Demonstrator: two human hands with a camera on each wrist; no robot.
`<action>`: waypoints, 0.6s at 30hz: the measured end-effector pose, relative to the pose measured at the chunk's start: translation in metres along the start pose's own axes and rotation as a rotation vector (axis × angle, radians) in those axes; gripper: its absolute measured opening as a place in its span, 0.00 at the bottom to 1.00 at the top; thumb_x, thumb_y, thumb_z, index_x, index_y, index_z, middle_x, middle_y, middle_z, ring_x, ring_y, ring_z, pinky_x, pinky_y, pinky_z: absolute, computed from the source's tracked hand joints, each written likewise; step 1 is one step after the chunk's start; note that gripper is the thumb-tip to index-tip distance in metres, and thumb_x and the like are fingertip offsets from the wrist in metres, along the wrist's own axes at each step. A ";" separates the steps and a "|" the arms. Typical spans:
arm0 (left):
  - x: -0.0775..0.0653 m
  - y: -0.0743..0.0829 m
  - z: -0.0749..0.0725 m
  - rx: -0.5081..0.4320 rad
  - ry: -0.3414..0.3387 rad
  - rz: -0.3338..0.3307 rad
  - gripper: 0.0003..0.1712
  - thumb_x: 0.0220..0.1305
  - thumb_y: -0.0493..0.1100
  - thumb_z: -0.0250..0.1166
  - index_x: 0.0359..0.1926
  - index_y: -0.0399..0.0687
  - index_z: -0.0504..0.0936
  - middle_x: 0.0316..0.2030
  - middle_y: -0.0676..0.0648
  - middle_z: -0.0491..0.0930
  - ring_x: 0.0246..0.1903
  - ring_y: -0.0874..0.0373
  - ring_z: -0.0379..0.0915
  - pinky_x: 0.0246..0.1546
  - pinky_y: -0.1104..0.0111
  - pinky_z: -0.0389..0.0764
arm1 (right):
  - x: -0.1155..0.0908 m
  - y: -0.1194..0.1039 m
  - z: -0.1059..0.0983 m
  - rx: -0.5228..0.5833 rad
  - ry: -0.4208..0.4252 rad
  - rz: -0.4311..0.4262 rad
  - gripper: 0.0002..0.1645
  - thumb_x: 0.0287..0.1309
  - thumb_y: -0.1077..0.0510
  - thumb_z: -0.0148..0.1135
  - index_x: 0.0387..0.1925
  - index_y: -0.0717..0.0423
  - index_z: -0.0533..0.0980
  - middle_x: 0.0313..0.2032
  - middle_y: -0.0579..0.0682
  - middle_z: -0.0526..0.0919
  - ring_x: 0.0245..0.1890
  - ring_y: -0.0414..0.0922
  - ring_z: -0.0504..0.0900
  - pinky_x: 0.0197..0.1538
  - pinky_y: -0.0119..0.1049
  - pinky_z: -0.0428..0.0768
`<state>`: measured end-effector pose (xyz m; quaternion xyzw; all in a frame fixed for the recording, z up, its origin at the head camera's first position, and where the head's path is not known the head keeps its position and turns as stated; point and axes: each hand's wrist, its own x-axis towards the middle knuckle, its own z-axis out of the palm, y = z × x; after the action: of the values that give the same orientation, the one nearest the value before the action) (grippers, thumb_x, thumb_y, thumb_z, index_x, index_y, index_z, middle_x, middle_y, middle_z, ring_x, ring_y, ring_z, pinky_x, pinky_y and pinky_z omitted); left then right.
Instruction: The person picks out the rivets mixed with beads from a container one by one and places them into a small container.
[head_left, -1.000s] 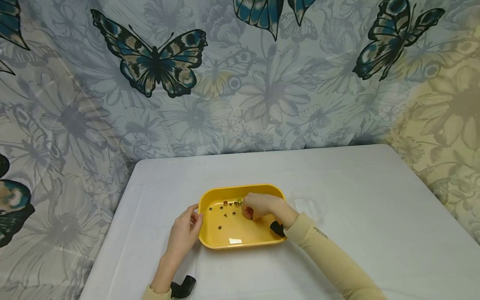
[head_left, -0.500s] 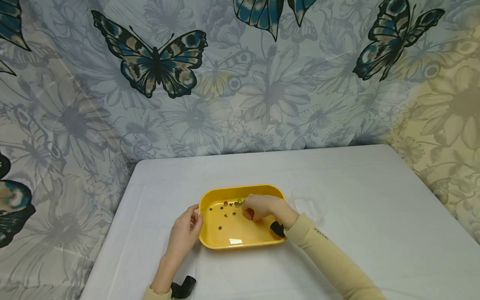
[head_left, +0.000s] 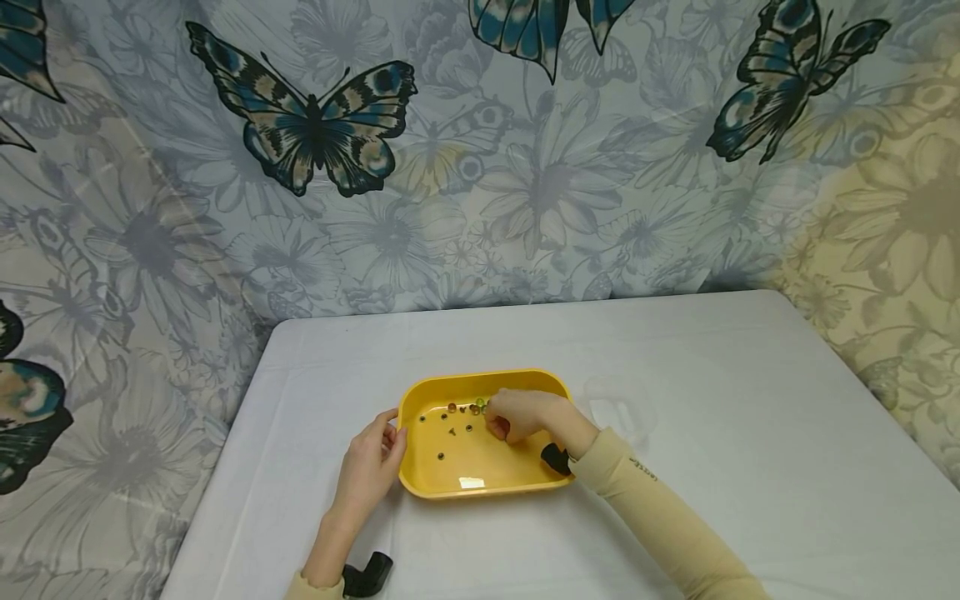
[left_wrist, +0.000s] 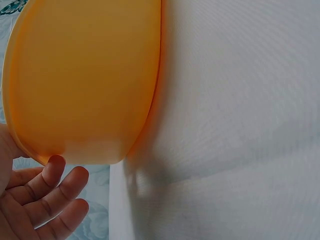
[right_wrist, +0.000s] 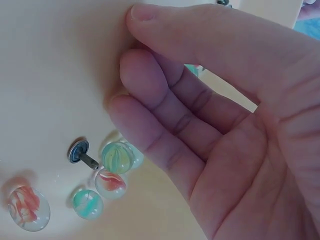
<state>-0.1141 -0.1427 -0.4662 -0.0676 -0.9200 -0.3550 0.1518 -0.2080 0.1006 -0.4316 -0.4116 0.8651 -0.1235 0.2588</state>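
So the yellow tray (head_left: pixel 495 467) sits on the white table (head_left: pixel 750 417), well in from the far edge and closer to the table's left edge than its right. Left hand (head_left: pixel 366 467) has the tray's left edge, thumb and index pinching the rim, other 3 fingers loosely bent outside it. Right hand (head_left: pixel 519 413) is down inside near the far edge, right of the middle, fingers curled and thumb tip close to them. Can't tell if there's anything in that pinch, the fingers block it.

Just left of it, near the tray's far edge, there's a bunch of marbles (right_wrist: pixel 88 204), incl. a yellow-green marble (right_wrist: pixel 118 157) with a metal stud (right_wrist: pixel 79 151) lying right beside it.

What could go wrong imo: marbles roll, so a knuckle bump probably scatters them and shoves the stud too. If the left hand tilts the rim, everything likely slides to 1 side. Also, the clear container (head_left: pixel 611 412) by the tray's right edge is barely visible, so the sleeve (head_left: pixel 637 500) could easily knock it.
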 end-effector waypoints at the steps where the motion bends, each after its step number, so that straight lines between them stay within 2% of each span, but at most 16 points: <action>1: 0.000 0.000 0.000 0.000 0.000 -0.002 0.16 0.59 0.35 0.62 0.48 0.34 0.77 0.23 0.53 0.71 0.23 0.63 0.68 0.25 0.73 0.75 | 0.000 0.000 0.000 0.003 0.000 0.000 0.17 0.38 0.79 0.57 0.16 0.54 0.71 0.17 0.40 0.64 0.26 0.38 0.63 0.35 0.30 0.62; 9: 0.000 0.000 0.000 0.001 -0.001 0.000 0.16 0.59 0.35 0.63 0.48 0.34 0.77 0.23 0.53 0.71 0.23 0.63 0.68 0.25 0.72 0.74 | 0.000 0.000 0.000 0.023 0.006 0.005 0.18 0.39 0.79 0.57 0.16 0.53 0.71 0.17 0.40 0.64 0.26 0.38 0.63 0.34 0.30 0.62; 18: -0.001 0.002 -0.001 0.008 -0.009 -0.011 0.17 0.59 0.35 0.63 0.49 0.34 0.76 0.23 0.53 0.70 0.24 0.63 0.68 0.25 0.72 0.74 | -0.001 0.000 -0.002 0.066 0.030 -0.054 0.15 0.37 0.80 0.55 0.18 0.58 0.73 0.16 0.40 0.65 0.20 0.35 0.63 0.25 0.25 0.61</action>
<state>-0.1131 -0.1419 -0.4649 -0.0633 -0.9224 -0.3519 0.1461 -0.2085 0.1016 -0.4299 -0.4239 0.8530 -0.1651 0.2559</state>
